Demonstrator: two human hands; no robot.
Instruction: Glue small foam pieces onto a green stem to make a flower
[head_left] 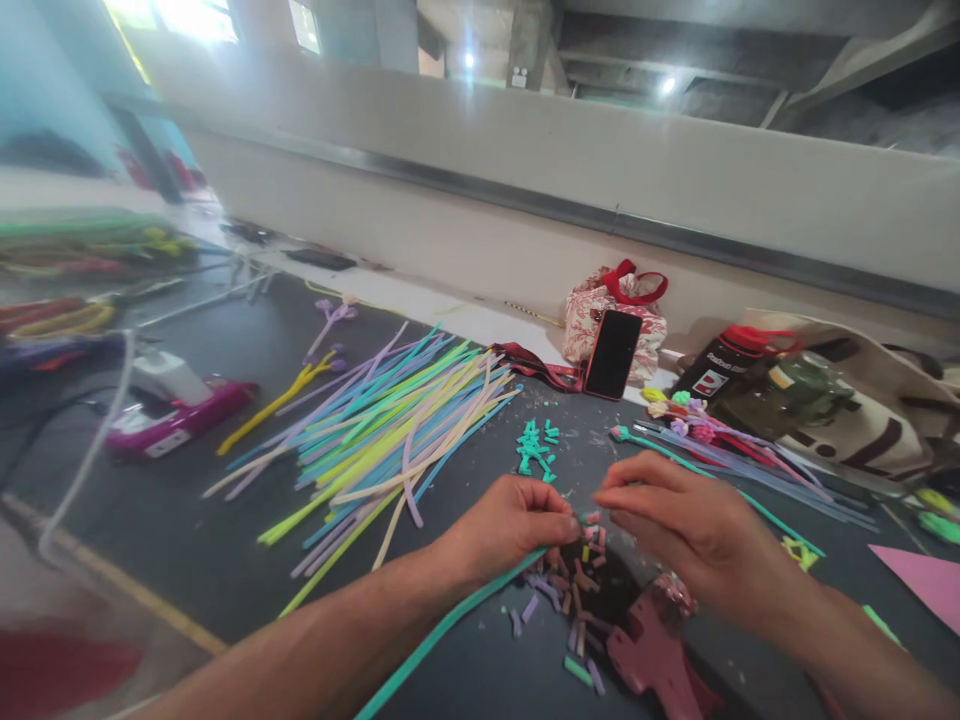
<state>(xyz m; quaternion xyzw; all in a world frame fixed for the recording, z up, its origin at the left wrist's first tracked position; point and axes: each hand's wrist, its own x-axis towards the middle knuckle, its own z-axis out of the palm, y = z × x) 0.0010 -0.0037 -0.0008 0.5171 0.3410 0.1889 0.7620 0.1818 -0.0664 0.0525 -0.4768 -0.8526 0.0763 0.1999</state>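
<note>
Coloured strips (pixel 450 400) and cut pieces (pixel 530 608) suggest a craft workshop

The tip of the teal strip (pixel 450 622) is hidden at the left hand (pixel 517 525); its other end, like the pink tool (pixel 651 650), runs out of view at the bottom edge. Pink sheet (pixel 924 583) cut off at right. Heaped strips (pixel 82 240), far left, blurred; lettering on the black bottle (pixel 711 366) too small to read.

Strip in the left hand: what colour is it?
The strip is teal green, shown in the head view.
</note>
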